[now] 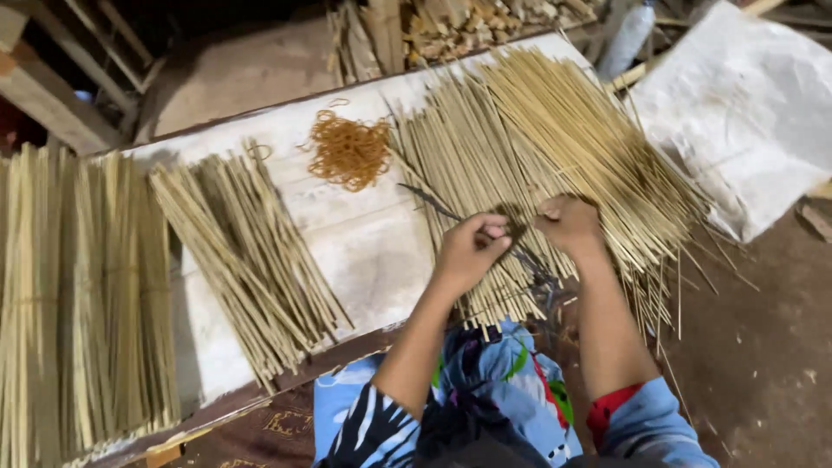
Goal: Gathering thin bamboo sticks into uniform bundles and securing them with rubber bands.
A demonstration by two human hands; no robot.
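Near the board's (364, 251) front edge, left hand (468, 251) pinching thin sticks (555, 147), right hand (569, 224) clenched on the same heap, rubber bands (348, 152) toward the far edge, smaller stick pile (247, 251) leftward.

Labels, signs, screens: none show anywhere in the view.
White sack (745, 113): the only clear package-like thing; a large, flat, crumpled bag of pale woven-looking stuff, off-white with grey smudges.
Where it lies: on the ground off the right end of the white board (364, 243), up by the picture's top right corner, its near edge just beside the spread of sticks.
Shape: roughly four-cornered, lying slack and flat, one corner pointing down toward the brown earth.
Bottle (626, 39): a pale, clear plastic container past the board's far right corner, lying tilted; only part of it shows, and its contents cannot be told.
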